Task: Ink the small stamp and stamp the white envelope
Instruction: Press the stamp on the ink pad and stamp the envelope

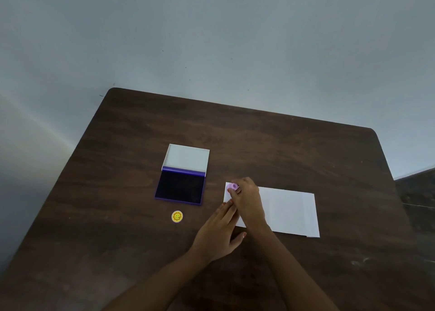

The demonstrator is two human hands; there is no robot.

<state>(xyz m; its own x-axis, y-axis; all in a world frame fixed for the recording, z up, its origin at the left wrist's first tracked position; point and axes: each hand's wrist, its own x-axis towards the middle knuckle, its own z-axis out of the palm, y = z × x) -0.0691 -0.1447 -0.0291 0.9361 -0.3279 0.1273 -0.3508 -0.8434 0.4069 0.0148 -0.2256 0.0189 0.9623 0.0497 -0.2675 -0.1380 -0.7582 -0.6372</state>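
Observation:
A white envelope (288, 210) lies flat on the dark wooden table (282, 150), right of centre. My right hand (247, 199) holds a small pink stamp (232, 187) over the envelope's far left corner; whether the stamp touches the paper I cannot tell. My left hand (217, 232) lies flat, fingers together, its fingertips at the envelope's left edge. An open ink pad (180, 187) with a dark purple surface and a raised white lid sits to the left of the envelope, apart from both hands.
A small round yellow cap with a smiling flower face (177, 216) lies near the ink pad's front edge. A pale wall rises behind the table's far edge. The table's right edge drops to a dark floor (416, 188).

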